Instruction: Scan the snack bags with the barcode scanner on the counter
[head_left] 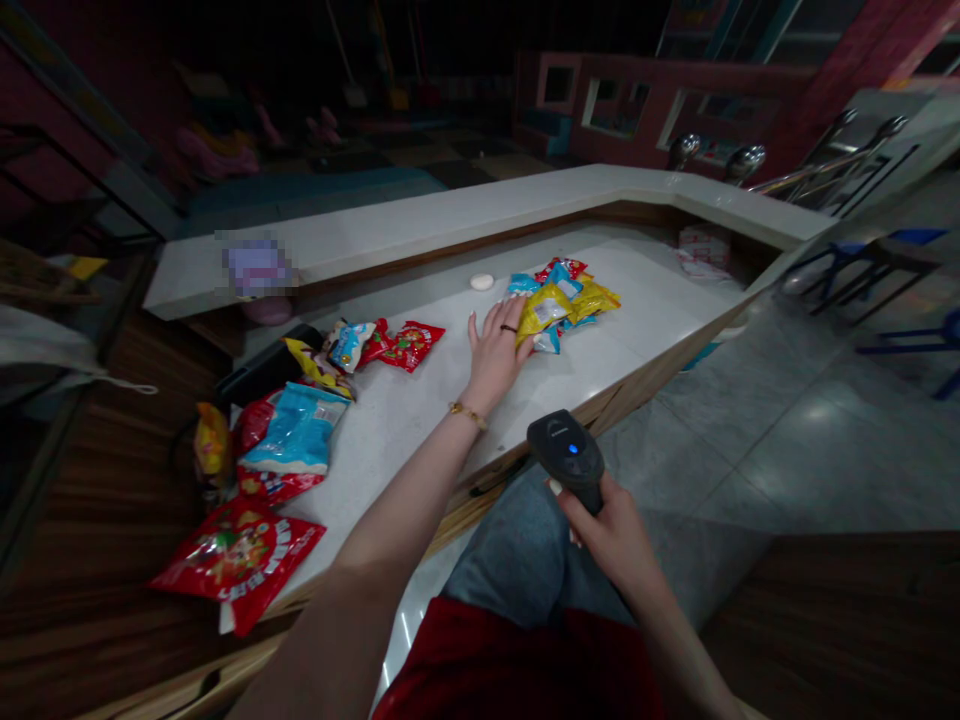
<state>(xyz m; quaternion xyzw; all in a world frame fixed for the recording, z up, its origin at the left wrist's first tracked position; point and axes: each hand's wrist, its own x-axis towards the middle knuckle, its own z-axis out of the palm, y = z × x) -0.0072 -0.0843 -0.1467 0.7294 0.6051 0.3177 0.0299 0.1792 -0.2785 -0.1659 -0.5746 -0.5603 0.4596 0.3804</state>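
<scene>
My left hand [495, 345] is at the near side of a snack pile on the white counter. Its thumb and forefinger close around the left end of a yellow snack bag [546, 308], while the little finger sticks out. Under and behind that bag lie another yellow bag [596, 298], blue bags [564, 280] and a red bag [570, 267]. A black handheld barcode scanner [566, 450] with a lit blue light is gripped by its handle in my right hand [616, 530], above my lap and short of the counter's edge.
At the left of the counter [405, 430] lie several more snack bags, among them a large blue bag [298, 428] and a red bag [244, 555] at the near edge. A small white round object [481, 282] sits behind my left hand. A raised ledge [450, 215] runs along the back.
</scene>
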